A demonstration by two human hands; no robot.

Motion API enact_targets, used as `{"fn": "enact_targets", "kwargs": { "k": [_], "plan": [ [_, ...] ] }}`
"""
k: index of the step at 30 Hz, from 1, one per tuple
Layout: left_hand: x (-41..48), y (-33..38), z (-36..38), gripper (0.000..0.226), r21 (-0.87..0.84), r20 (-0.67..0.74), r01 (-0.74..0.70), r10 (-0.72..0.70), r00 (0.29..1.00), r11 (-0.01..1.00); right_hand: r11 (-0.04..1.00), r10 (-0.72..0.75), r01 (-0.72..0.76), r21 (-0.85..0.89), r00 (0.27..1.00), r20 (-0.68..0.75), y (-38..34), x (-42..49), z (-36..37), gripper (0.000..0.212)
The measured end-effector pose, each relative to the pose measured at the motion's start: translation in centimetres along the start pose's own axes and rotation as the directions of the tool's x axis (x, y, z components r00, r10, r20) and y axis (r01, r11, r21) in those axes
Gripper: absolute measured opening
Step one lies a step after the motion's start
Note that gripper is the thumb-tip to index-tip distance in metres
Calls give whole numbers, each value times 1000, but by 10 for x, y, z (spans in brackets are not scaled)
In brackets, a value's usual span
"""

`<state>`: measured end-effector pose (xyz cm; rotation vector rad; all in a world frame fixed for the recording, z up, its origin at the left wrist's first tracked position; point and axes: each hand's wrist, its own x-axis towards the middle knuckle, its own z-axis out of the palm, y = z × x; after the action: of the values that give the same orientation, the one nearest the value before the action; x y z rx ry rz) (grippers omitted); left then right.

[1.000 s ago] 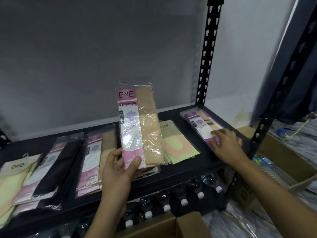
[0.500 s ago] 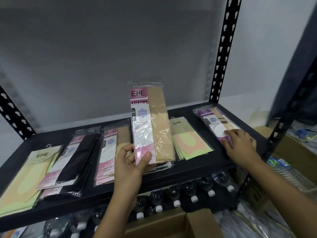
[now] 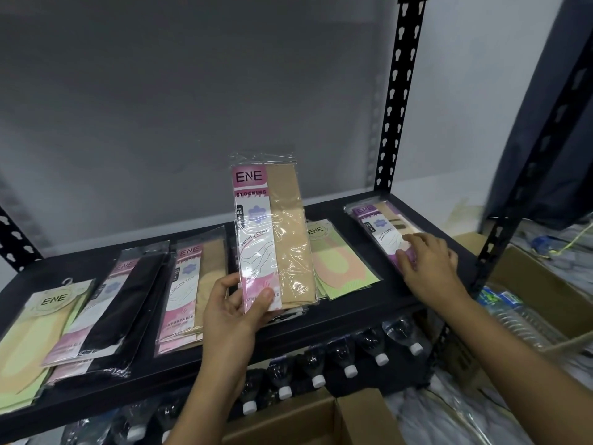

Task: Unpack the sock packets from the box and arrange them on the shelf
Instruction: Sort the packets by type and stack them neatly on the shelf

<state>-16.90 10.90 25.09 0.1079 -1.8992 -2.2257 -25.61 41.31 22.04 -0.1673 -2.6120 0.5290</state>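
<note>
Black metal shelf (image 3: pixel 369 306): still pinching beige stocking packet (image 3: pixel 272 236) upright in left hand (image 3: pixel 231 309), unplaced; still pressing purple packet (image 3: pixel 378 226) at shelf's right end with seemingly flat right hand (image 3: pixel 430 261)

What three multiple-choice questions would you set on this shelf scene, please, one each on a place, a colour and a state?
1. Where on the shelf does the purple-labelled packet lie?
A) left end
B) middle
C) right end

2. What colour is the stocking in the pink-labelled packet that the left hand holds upright?
A) black
B) beige
C) green

3. What is the right hand doing?
A) touching the purple-labelled packet with its fingers
B) gripping a bottle
C) hanging idle

Answers:
1 C, since it is the rightmost packet on the shelf.
2 B, since beige fabric shows through the clear wrap.
3 A, since its fingers rest on that packet's near end.
</note>
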Motion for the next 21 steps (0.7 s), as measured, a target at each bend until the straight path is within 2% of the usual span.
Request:
{"fn": "enact_targets", "kwargs": {
  "k": [5, 11, 17, 21],
  "plan": [
    [0, -1, 1, 37, 1, 1, -1, 1, 1000, 1000, 993, -50, 54, 104, 998, -47, -14, -2, -5, 34],
    [2, -4, -1, 38, -13, 5, 11, -11, 1000, 1000, 943, -93, 115, 314, 992, -83, -26, -6, -7, 29],
    [0, -1, -9, 34, -50, -2, 7, -7, 1000, 999, 839, -79, 80, 539, 997, -24, -51, -13, -10, 30],
    [-3, 4, -20, 34, -65, -18, -4, 3, 1000, 998, 771, -155, 99, 629, 987, 34, -84, -24, -6, 29]
  ]
}}
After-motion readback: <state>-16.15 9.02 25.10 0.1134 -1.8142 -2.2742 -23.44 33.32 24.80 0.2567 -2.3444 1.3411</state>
